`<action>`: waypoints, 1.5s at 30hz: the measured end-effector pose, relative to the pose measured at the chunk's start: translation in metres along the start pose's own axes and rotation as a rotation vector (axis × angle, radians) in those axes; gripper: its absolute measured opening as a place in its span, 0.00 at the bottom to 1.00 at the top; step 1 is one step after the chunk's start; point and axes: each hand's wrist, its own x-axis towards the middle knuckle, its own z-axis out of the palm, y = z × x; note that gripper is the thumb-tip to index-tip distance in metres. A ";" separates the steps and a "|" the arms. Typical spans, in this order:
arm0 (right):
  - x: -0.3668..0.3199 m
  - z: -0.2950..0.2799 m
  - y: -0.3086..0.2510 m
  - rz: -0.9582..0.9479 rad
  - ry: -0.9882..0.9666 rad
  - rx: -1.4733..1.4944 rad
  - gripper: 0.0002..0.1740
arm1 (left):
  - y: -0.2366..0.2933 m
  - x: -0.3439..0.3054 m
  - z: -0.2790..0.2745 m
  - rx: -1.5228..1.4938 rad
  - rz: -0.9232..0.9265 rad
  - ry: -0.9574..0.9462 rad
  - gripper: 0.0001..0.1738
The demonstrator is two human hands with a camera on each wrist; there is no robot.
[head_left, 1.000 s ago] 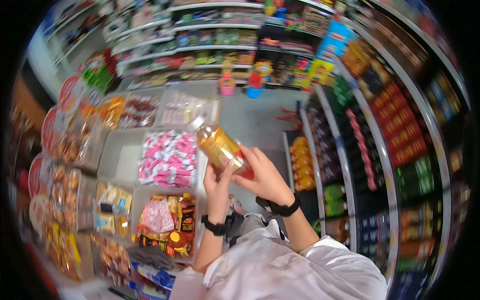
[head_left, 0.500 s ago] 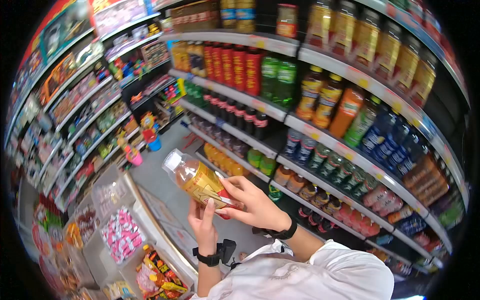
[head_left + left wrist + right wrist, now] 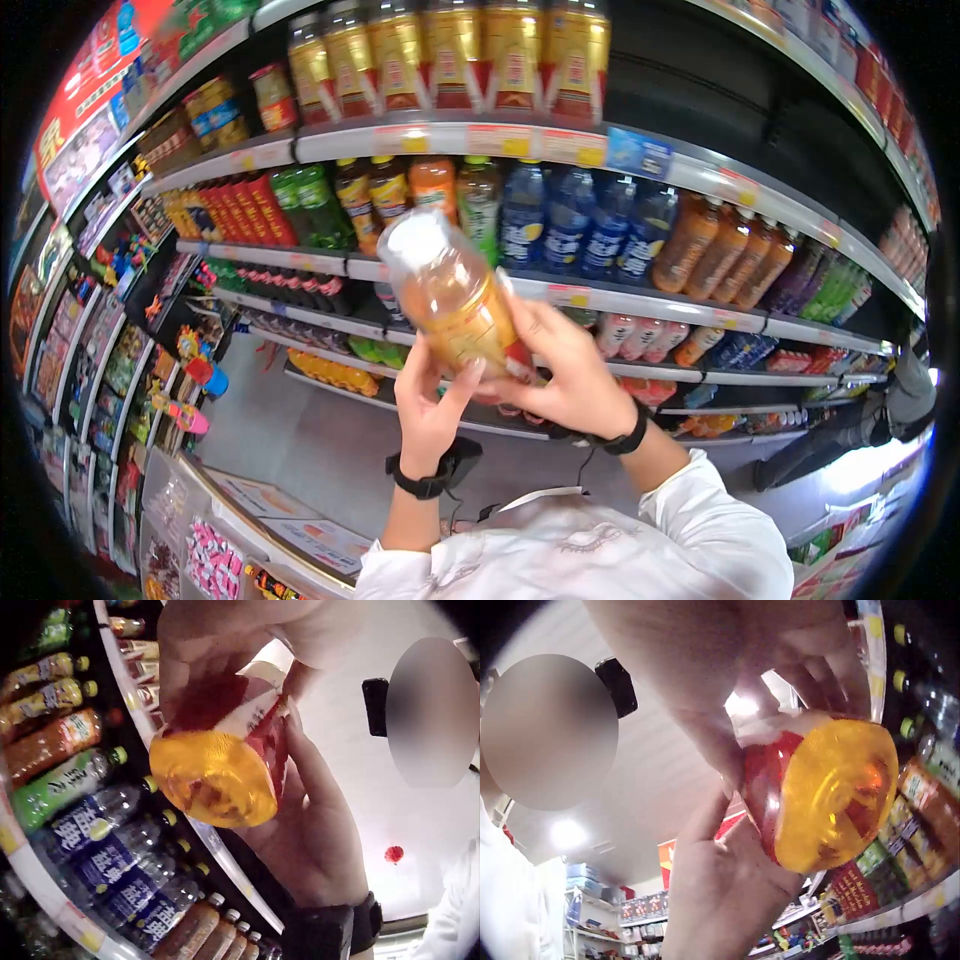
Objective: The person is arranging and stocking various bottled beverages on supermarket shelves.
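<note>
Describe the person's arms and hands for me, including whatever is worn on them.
The left hand and right hand are both ungloved. Each wrist wears a black band: the left band carries a dark, boxy unit; the right band shows as a plain loop in the head view. The forearms are bare below loose white sleeves.

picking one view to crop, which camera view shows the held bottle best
The head view: it shows the bottle lengthwise, with its white cap and gold label, though a little blurred. Both wrist views look nearly end-on at its orange base, with part of its red side beyond.
</note>
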 end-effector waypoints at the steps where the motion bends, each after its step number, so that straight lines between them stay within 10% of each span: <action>1: -0.002 -0.018 0.006 -0.041 0.062 -0.108 0.52 | 0.005 0.010 0.016 -0.036 -0.048 -0.072 0.29; 17: 0.046 -0.222 0.072 0.205 0.186 0.300 0.39 | 0.001 0.169 0.204 0.341 0.362 -0.330 0.32; 20: 0.056 -0.237 0.084 0.360 0.195 0.417 0.38 | -0.016 0.180 0.213 0.615 0.691 -0.283 0.33; 31: 0.111 -0.258 0.116 0.331 0.303 0.368 0.39 | -0.023 0.193 0.204 0.874 0.904 -0.284 0.28; 37: 0.137 -0.244 0.147 0.296 0.365 0.147 0.50 | -0.045 0.207 0.191 1.053 0.843 -0.341 0.28; 45: 0.151 -0.234 0.158 0.296 0.297 -0.013 0.40 | -0.062 0.213 0.186 1.100 0.899 -0.331 0.29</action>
